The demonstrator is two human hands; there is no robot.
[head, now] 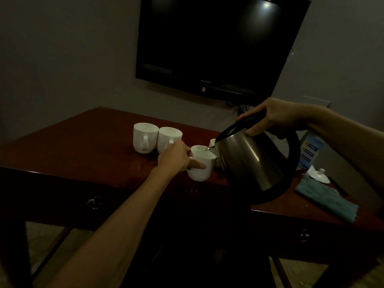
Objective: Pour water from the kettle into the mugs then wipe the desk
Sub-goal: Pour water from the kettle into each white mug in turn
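My right hand (276,118) grips the black handle of a steel kettle (247,161), tilted with its spout over a white mug (204,163). A thin stream of water runs from the spout into that mug. My left hand (176,157) holds the mug by its side and handle near the front edge of the dark red desk (93,146). Two more white mugs (145,137) (169,136) stand side by side behind it. Another white mug (212,143) shows partly behind the spout. A teal cloth (330,200) lies at the right on the desk.
A dark television (218,44) hangs on the wall above the desk. A white lid-like piece (321,177), crumpled paper and a blue printed card (310,150) sit at the right behind the cloth. Drawer knobs (94,202) show on the desk front.
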